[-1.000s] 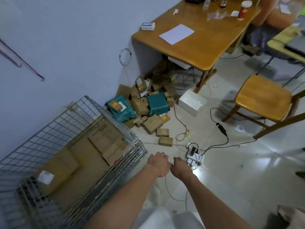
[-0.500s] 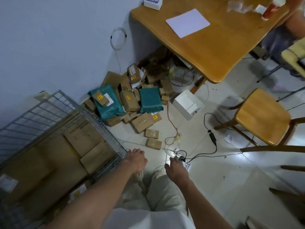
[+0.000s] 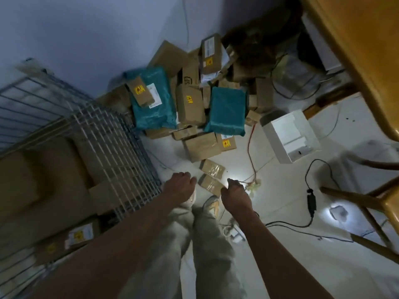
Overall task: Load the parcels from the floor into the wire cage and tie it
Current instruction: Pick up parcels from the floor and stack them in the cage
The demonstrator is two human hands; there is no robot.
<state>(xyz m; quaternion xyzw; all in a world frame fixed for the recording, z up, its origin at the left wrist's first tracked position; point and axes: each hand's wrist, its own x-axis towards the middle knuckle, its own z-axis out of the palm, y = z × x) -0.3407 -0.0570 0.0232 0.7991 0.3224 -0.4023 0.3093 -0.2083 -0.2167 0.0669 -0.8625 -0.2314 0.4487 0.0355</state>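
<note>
Brown boxes and two teal bags [image 3: 155, 108] make up a pile of parcels against the wall. Two small brown parcels lie nearest me, one [image 3: 212, 168] just behind the other [image 3: 210, 184]. My left hand [image 3: 179, 187] and my right hand [image 3: 235, 193] hang low on either side of the nearer small parcel, fingers loosely curled, holding nothing. The wire cage [image 3: 112, 134] stands at the left with flat cardboard boxes [image 3: 54, 169] inside it.
A white box [image 3: 289, 137] sits on the floor right of the pile. Black cables and a power adapter [image 3: 311, 201] trail across the tiles, with a red wire [image 3: 250, 152]. A wooden table [image 3: 356, 50] overhangs at top right, a wooden chair [image 3: 388, 197] at the right edge.
I have stepped closer and bent down over the pile. Both hands have dropped toward the two small parcels and moved apart to either side of the nearer one.
</note>
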